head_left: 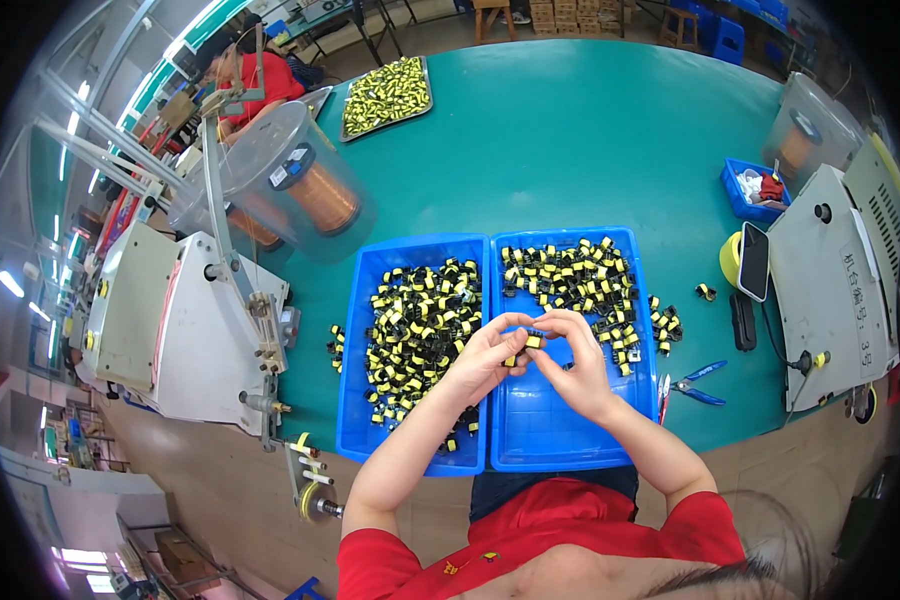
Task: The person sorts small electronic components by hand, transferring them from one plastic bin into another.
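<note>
My left hand [487, 358] and my right hand [578, 368] meet above the inner edges of two blue bins. Pinched between their fingertips is a small transformer coil [534, 342] with yellow tape and a black bobbin. At least one more such coil [511, 361] shows against the left fingers. Beneath the left hand, the left bin [353, 320] holds a deep heap of similar coils [410, 330]. In the right bin [530, 425], coils [575, 275] cover the far part and right side, while the near part of its blue floor is bare.
Loose coils [665, 325] lie right of the bins, near blue-handled pliers [700, 383]. A phone [754, 262] leans by a yellow roll [731, 262]. Winding machines [220, 330] flank the green table [530, 140]. A metal tray [346, 132] of yellow parts sits far left, near a person in red [270, 85].
</note>
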A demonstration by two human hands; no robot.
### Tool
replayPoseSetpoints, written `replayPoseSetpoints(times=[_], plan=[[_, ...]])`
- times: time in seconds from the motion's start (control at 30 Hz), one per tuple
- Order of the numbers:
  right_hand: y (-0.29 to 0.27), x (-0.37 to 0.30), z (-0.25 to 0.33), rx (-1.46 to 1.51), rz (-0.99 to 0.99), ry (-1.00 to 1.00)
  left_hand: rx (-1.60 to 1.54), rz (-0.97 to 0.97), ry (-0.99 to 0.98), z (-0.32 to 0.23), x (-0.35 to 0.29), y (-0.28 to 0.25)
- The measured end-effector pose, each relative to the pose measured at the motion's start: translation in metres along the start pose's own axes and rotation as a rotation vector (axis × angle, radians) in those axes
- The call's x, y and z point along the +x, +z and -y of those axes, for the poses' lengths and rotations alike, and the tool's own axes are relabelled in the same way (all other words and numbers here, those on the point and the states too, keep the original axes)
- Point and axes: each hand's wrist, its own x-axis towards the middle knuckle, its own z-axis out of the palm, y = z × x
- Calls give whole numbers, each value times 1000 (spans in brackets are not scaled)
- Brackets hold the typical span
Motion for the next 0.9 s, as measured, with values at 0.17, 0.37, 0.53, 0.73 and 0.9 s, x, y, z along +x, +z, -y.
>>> replayPoseSetpoints(times=[0.17,0.37,0.53,0.73,0.9], plan=[[0,-1,-2,-66,-15,-65,-118,5,-63,-6,0,3],[1,-1,-3,-71,8,-36,15,-14,-2,-17,-6,4],[2,-1,-12,-174,64,106,1184,-760,495,-46,-19,-7],[1,-6,-26,-282,240,116,1659,-1138,401,-51,-29,-27],[4,-11,-32,-484,285,17,1845,-1292,439,-43,-27,-35]])
